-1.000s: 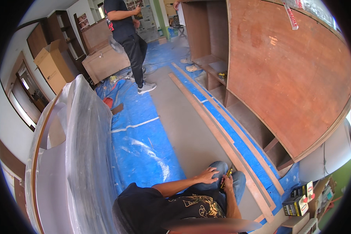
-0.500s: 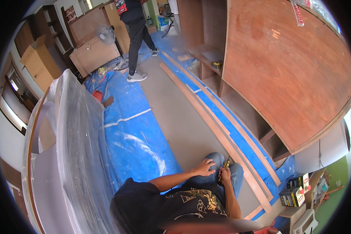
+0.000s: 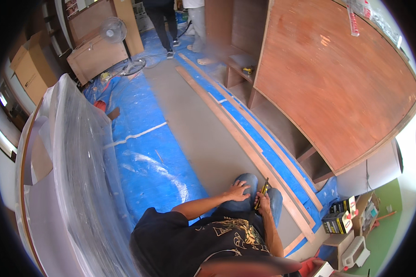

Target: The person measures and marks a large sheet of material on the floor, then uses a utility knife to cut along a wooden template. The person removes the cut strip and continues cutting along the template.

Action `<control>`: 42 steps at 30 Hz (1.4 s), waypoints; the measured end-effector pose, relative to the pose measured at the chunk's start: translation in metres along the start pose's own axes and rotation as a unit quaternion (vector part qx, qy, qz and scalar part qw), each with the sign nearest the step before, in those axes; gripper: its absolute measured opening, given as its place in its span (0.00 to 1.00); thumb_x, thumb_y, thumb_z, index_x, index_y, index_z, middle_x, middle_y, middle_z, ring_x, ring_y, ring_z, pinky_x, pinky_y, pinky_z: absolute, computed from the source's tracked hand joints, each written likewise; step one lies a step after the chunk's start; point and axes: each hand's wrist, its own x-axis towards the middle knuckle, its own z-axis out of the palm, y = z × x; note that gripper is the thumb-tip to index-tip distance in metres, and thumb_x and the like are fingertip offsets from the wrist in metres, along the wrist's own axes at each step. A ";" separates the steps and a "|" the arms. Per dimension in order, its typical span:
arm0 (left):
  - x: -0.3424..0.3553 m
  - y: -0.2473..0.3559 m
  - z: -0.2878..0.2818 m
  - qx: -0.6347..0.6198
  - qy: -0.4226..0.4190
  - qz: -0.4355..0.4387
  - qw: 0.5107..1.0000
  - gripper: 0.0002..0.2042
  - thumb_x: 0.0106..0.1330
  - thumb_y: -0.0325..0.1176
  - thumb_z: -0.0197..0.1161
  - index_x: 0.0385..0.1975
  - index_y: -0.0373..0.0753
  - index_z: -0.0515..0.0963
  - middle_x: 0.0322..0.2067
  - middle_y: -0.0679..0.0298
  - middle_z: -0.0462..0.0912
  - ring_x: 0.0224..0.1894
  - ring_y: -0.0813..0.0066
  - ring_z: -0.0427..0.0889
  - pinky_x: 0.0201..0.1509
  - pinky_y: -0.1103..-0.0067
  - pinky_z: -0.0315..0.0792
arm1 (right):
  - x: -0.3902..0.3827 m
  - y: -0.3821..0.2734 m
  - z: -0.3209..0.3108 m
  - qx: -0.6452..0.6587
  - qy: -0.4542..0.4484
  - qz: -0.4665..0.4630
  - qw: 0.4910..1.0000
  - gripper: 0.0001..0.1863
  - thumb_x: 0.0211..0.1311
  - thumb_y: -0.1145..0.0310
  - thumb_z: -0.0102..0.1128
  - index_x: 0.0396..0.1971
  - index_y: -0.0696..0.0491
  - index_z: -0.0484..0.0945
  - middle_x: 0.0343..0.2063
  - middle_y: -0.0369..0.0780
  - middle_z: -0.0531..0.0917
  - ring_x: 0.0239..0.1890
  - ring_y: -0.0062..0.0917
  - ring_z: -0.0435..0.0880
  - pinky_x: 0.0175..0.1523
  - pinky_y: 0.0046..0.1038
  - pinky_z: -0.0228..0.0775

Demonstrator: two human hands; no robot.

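My left hand [image 3: 237, 191] rests on my left knee with its fingers spread and nothing in them. In my right hand [image 3: 263, 204], by the right knee, is a slim yellow-and-black utility knife [image 3: 265, 185], its tip pointing up and away from me. The fingers wrap round its lower part, and whether a blade is out is too small to tell. Beneath and ahead of my legs lies a long grey board [image 3: 203, 134]. Close on the right, a long wooden strip [image 3: 238, 131] runs along the board's edge.
Blue plastic sheeting [image 3: 143, 161] covers the floor. A plastic-wrapped piece of furniture [image 3: 85, 171] stands left; a large wooden cabinet [image 3: 333, 87] stands right. Containers [image 3: 337, 222] sit at the lower right. Far off are a fan [image 3: 113, 30] and two people [image 3: 162, 23].
The person in dark clothes has walked farther off, and a second person in light trousers shows beside them. My view has shifted slightly; both hands keep their places on my knees.
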 end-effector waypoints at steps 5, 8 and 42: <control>0.004 0.016 -0.019 0.036 -0.055 -0.016 0.998 0.33 0.65 0.57 0.58 0.68 0.49 0.68 0.72 0.50 0.57 0.70 0.37 0.56 0.70 0.46 0.57 | -0.009 0.007 -0.016 0.000 0.048 0.003 0.999 0.15 0.64 0.68 0.62 0.49 0.50 0.71 0.22 0.34 0.74 0.20 0.19 0.73 0.25 0.24 0.70; 0.013 0.028 -0.029 0.055 -0.121 -0.030 0.991 0.35 0.65 0.60 0.56 0.71 0.55 0.64 0.75 0.54 0.50 0.74 0.33 0.46 0.69 0.38 0.50 | -0.013 0.016 -0.035 0.040 0.046 -0.012 0.998 0.11 0.65 0.69 0.60 0.44 0.49 0.72 0.22 0.33 0.74 0.20 0.19 0.73 0.24 0.24 0.71; 0.091 0.075 0.019 -0.014 -0.137 0.127 0.982 0.24 0.70 0.45 0.62 0.61 0.39 0.74 0.65 0.49 0.68 0.69 0.54 0.66 0.72 0.65 0.60 | -0.073 -0.040 -0.115 0.268 0.172 -0.113 0.941 0.13 0.64 0.70 0.64 0.46 0.51 0.73 0.24 0.33 0.76 0.25 0.17 0.74 0.28 0.22 0.69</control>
